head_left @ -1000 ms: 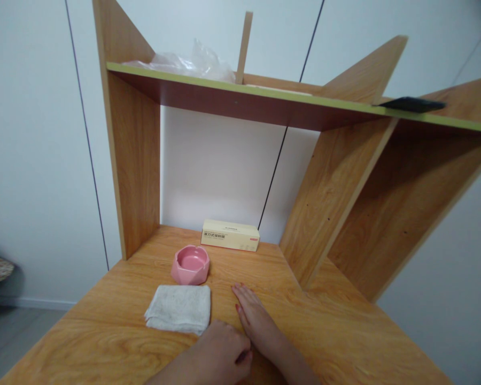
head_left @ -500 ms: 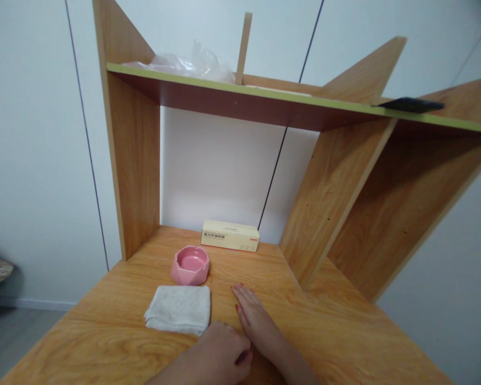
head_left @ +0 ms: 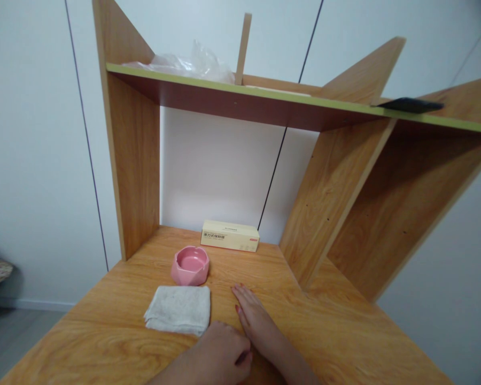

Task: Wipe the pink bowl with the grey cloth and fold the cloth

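My left hand [head_left: 224, 350] is closed in a loose fist at the bottom of the view, with a dark gap in the curled fingers and nothing seen in it. Flat on the desk just to its right lies my right hand [head_left: 254, 315], fingers stretched forward and holding nothing. A folded white cloth [head_left: 179, 309] rests on the desk, its near right corner close to the left fist. Behind the cloth stands a pink faceted ashtray [head_left: 190, 266] with notches in its rim. Farther back is a long cream cling film box [head_left: 230, 236].
The wood-grain desk [head_left: 104, 321] carries a shelf unit with upright panels [head_left: 336, 198] at the right and left. On its upper shelf [head_left: 216, 88] sit a crumpled clear plastic bag [head_left: 192, 64] and a flat black object [head_left: 412, 105]. A pale wall rises behind.
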Demonstrator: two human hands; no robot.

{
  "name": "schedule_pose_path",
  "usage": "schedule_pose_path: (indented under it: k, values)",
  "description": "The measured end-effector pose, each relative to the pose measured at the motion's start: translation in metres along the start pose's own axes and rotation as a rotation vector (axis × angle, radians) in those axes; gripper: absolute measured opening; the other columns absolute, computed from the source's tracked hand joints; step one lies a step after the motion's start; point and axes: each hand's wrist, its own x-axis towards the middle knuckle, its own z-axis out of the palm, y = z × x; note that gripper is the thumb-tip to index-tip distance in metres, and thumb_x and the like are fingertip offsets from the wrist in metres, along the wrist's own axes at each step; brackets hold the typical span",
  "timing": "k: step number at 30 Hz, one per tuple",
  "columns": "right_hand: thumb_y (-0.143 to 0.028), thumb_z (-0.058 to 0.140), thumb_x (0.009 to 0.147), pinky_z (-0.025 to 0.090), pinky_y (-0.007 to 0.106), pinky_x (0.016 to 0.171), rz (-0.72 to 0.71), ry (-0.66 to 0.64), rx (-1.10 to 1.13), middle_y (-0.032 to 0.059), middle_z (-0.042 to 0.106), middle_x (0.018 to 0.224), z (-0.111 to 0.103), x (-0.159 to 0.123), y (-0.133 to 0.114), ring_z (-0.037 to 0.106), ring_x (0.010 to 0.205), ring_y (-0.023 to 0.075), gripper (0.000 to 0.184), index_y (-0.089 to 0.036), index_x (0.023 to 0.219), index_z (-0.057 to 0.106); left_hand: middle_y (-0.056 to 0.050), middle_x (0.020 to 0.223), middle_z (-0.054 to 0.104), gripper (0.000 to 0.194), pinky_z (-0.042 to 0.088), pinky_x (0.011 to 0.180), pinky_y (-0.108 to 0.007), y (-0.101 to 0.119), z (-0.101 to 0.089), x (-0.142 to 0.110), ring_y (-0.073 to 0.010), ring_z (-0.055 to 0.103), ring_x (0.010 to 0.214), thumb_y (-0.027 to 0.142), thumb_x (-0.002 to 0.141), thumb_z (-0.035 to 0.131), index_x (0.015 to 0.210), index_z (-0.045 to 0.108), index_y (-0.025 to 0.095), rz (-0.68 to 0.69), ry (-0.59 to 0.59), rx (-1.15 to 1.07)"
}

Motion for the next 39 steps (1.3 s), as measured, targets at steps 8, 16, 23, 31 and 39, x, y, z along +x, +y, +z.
schedule_pose_path:
  k: [8,16,23,31,39]
  values:
    - [-0.019,0.028,0.084,0.023,0.037,0.105,0.003,-0.013,0.000,0.0100,0.039,0.134,0.0003,0.0002,0.0000,0.030,0.125,0.0188,0.047,-0.008,0.127,0.041,-0.003,0.073,0.068,0.022,0.042,0.054,-0.021,0.0016,-0.0030,0.0002,-0.0157,0.060,0.061,0.021,0.077,0.043,0.073,0.065,0.019,-0.008,-0.004,0.019]
    - [-0.021,0.029,0.085,0.022,0.037,0.105,-0.002,0.004,0.016,0.0088,0.040,0.133,0.0012,0.0002,0.0012,0.030,0.125,0.0186,0.046,-0.011,0.128,0.041,-0.004,0.073,0.068,0.023,0.042,0.054,-0.023,0.0002,0.0027,0.0001,-0.0179,0.061,0.061,0.020,0.077,0.042,0.073,0.064,0.019,0.005,0.030,0.027]
    - [-0.021,0.027,0.085,0.023,0.036,0.105,0.002,-0.022,-0.022,0.0075,0.039,0.134,-0.0026,-0.0002,-0.0013,0.030,0.125,0.0180,0.046,-0.011,0.129,0.040,-0.004,0.074,0.068,0.022,0.042,0.054,-0.021,0.0011,-0.0019,-0.0007,-0.0171,0.061,0.062,0.021,0.077,0.043,0.074,0.065,0.019,0.006,0.003,0.013]
    - [-0.020,0.028,0.084,0.022,0.036,0.105,0.004,-0.018,0.001,0.0094,0.038,0.134,-0.0007,-0.0003,-0.0001,0.029,0.126,0.0192,0.047,-0.008,0.128,0.041,-0.005,0.075,0.069,0.024,0.043,0.054,-0.023,0.0024,-0.0008,-0.0007,-0.0188,0.062,0.062,0.021,0.078,0.042,0.074,0.065,0.019,-0.010,0.032,0.036]
    - [-0.021,0.028,0.084,0.022,0.037,0.105,-0.007,0.001,0.016,0.0088,0.039,0.134,0.0038,0.0004,0.0041,0.030,0.125,0.0187,0.047,-0.010,0.127,0.042,-0.005,0.075,0.069,0.024,0.044,0.056,-0.023,0.0015,-0.0025,0.0004,-0.0190,0.063,0.064,0.021,0.079,0.042,0.075,0.065,0.018,0.002,-0.007,0.027]
